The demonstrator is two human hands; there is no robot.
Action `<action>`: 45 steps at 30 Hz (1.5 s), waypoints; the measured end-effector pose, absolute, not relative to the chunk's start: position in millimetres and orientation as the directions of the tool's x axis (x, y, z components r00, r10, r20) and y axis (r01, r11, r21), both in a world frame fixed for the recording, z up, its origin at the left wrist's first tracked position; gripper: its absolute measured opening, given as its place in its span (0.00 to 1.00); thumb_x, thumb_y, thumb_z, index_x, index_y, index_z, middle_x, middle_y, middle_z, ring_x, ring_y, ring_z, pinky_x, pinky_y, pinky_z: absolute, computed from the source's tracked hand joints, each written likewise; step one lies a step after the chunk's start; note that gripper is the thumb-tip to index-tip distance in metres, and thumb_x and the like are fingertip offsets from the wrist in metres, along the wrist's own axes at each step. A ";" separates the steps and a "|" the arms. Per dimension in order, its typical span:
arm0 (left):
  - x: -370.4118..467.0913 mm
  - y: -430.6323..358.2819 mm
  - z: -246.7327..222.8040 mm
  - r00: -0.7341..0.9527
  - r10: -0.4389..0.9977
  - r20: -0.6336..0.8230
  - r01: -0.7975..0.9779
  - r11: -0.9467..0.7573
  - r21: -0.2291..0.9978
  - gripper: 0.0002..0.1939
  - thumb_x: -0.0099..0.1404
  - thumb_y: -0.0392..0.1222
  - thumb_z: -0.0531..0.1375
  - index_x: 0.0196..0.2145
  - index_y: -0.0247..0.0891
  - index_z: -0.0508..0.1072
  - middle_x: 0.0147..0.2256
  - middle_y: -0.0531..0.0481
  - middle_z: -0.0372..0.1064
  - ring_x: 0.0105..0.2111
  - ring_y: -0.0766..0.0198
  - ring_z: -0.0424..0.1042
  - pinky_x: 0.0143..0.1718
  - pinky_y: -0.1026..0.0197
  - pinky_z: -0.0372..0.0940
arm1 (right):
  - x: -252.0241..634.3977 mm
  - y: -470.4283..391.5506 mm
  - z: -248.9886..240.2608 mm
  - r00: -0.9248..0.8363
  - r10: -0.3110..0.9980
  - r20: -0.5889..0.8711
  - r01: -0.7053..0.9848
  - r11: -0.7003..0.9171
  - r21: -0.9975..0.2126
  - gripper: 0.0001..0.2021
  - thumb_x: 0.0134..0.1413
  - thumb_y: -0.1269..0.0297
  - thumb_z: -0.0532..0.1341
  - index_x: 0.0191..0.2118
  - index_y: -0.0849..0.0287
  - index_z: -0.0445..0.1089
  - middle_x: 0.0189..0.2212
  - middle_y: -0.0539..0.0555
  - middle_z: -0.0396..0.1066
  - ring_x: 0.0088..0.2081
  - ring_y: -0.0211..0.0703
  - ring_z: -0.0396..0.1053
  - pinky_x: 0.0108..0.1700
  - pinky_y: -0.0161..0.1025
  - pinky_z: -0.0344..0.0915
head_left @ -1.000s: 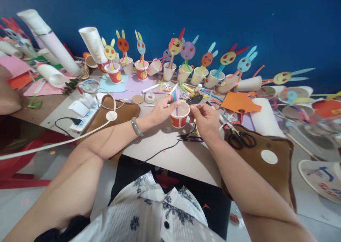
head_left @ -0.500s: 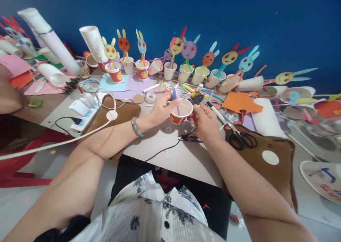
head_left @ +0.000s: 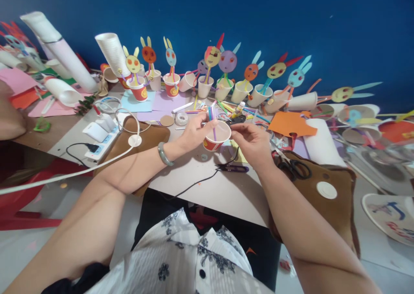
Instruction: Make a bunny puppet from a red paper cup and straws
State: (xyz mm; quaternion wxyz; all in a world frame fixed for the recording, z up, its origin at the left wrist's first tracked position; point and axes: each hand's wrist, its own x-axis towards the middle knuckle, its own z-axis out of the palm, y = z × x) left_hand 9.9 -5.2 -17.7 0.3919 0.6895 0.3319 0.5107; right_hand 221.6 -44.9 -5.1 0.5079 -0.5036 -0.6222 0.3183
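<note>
A red and white paper cup is held over the table by my left hand, fingers closed round its left side. A purple strip stands in the cup beside the thumb, with blue and pink strips next to it. My right hand is at the right side of the rim, thumb and forefinger pinched together. Whatever is between those fingertips is too small to make out. Below the cup lie a round "Hi" sticker and dark thread snips.
Paper cups with rabbit-faced figures line the blue wall. Scissors lie by a brown cushion on the right. A power strip with white cables is at left. Orange paper and pens lie behind the hands.
My right hand has shifted slightly up and right, its other fingers lifting, so the snips and a yellow piece beneath show more. The cup has moved slightly left in view.
</note>
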 end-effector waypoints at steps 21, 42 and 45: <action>13.8 -12.3 -13.5 0.375 0.772 0.513 0.124 -0.590 0.798 0.29 0.74 0.71 0.57 0.33 0.40 0.68 0.34 0.48 0.68 0.40 0.57 0.69 0.47 0.52 0.67 | 226.2 -44.9 -7.4 -0.190 0.895 0.404 0.522 0.441 -0.730 0.06 0.56 0.60 0.68 0.29 0.53 0.75 0.40 0.56 0.83 0.45 0.54 0.80 0.54 0.53 0.74; 13.1 -7.1 -20.5 0.387 0.770 0.508 0.137 -0.592 0.794 0.31 0.74 0.72 0.57 0.32 0.39 0.70 0.38 0.45 0.72 0.42 0.56 0.72 0.50 0.51 0.69 | 218.6 -48.0 -9.6 -0.146 0.877 0.457 0.548 0.456 -0.701 0.09 0.58 0.55 0.69 0.30 0.51 0.74 0.41 0.57 0.83 0.44 0.53 0.79 0.51 0.51 0.75; 13.1 -11.3 -19.6 0.394 0.778 0.489 0.137 -0.576 0.806 0.29 0.75 0.70 0.57 0.35 0.39 0.72 0.42 0.42 0.75 0.47 0.55 0.74 0.53 0.50 0.70 | 218.2 -48.1 -11.1 -0.137 0.880 0.454 0.548 0.449 -0.706 0.11 0.58 0.54 0.69 0.28 0.51 0.73 0.41 0.57 0.84 0.44 0.53 0.79 0.52 0.52 0.75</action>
